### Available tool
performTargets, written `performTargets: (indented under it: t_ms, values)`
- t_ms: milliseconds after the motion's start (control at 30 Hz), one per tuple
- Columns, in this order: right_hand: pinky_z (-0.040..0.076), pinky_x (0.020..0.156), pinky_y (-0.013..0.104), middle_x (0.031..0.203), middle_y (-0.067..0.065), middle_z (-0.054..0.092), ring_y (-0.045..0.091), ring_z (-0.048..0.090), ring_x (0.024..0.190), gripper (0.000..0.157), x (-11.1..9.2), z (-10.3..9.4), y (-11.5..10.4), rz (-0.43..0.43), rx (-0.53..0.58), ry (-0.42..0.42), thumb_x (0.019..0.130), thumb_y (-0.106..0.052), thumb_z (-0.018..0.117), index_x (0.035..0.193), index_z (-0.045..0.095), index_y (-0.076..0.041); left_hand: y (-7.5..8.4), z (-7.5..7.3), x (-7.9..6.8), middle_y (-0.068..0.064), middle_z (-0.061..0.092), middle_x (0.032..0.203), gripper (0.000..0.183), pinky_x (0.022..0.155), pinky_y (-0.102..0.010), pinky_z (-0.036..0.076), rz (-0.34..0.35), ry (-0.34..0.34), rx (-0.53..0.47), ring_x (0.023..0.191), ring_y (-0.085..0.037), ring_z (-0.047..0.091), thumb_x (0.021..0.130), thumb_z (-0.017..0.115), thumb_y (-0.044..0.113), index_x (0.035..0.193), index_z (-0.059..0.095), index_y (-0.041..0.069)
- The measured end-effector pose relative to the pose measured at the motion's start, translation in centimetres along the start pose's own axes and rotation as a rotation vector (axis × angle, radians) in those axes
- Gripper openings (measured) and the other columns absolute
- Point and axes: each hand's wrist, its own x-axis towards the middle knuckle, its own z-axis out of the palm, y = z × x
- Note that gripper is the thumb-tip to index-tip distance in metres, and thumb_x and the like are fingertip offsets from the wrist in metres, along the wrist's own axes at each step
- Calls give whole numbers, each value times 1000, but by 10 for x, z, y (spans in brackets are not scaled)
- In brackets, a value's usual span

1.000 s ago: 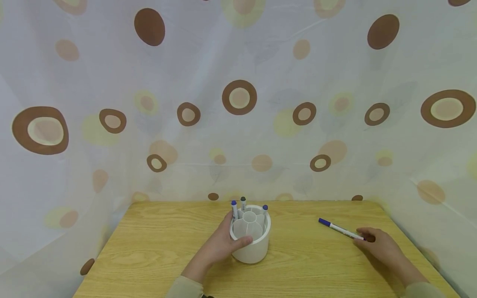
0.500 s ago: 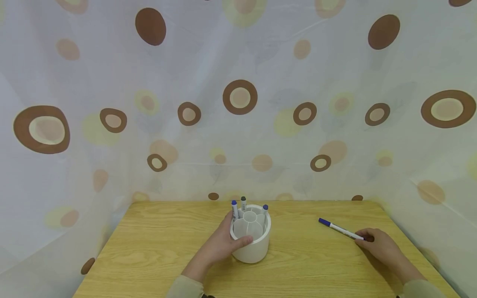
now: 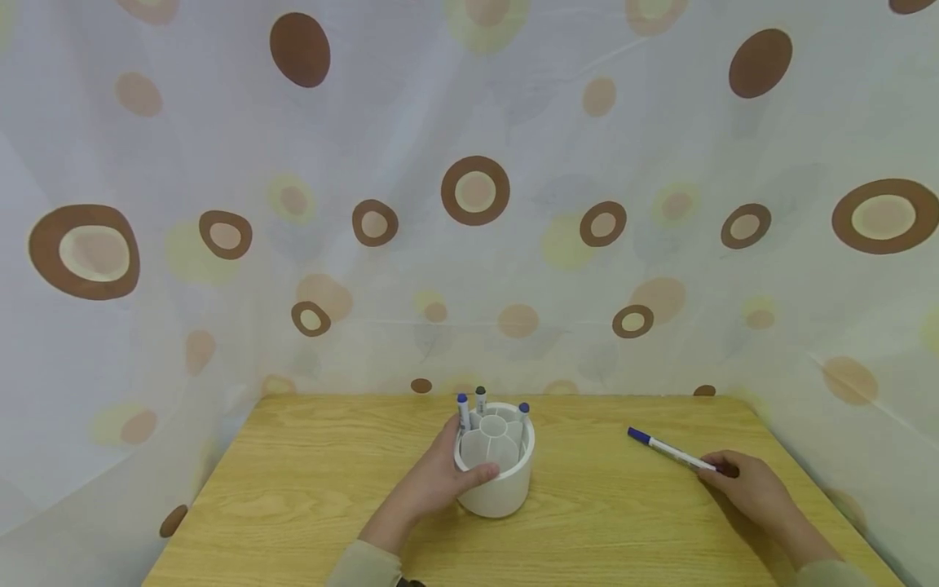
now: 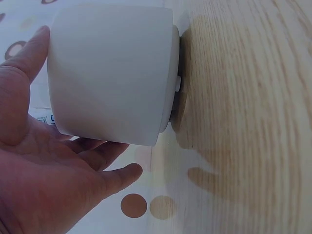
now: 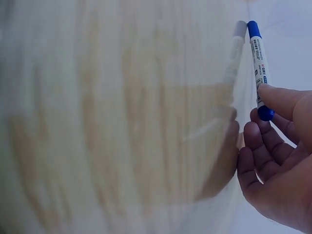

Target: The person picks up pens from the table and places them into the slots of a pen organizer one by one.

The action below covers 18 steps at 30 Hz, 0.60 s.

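Note:
My left hand [image 3: 436,477] grips a round white pen holder [image 3: 506,493] near the table's middle, thumb over the front rim and fingers round its far left side. In the left wrist view the pen holder [image 4: 112,73] stands very close to the wood, its wall between thumb and fingers. Markers stand in it: two with blue caps at left and right, and a dark-capped marker [image 3: 480,399] at the back. At the right, my right hand [image 3: 751,485] pinches the rear end of a white marker with a blue cap [image 3: 663,447]. The right wrist view shows this whiteboard marker [image 5: 258,63] between thumb and fingers.
The wooden table [image 3: 308,489] reaches back to a pale curtain [image 3: 543,269] printed with brown and beige ovals. More of this curtain closes off the left and right sides. Inside the pen holder, dividers [image 3: 493,426] form several compartments around a central ring.
Both hands keep almost the same places, the left on the pen holder and the right at the marker's end. The whole head view has shifted very slightly.

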Motion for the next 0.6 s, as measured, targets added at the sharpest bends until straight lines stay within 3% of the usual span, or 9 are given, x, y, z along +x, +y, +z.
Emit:
performTargets:
  t_ms: [367,600]
  values:
    - [58,83,36,119,15,77,29,71,107,41,-6,2,-21,2,83,10,112,-31,70,131,74,5,2,1,-1,-24,42,168,106,123,-68,37,-6,5,5,151,-46,46,100,85,39,174,18,4]
    - [55,76,32,119,11,77,23,68,103,47,-10,-2,-52,-3,133,44,113,-40,67,136,73,1,5,1,-2,-25,42,168,106,123,-68,38,-11,7,1,151,-47,47,100,85,38,174,18,2]
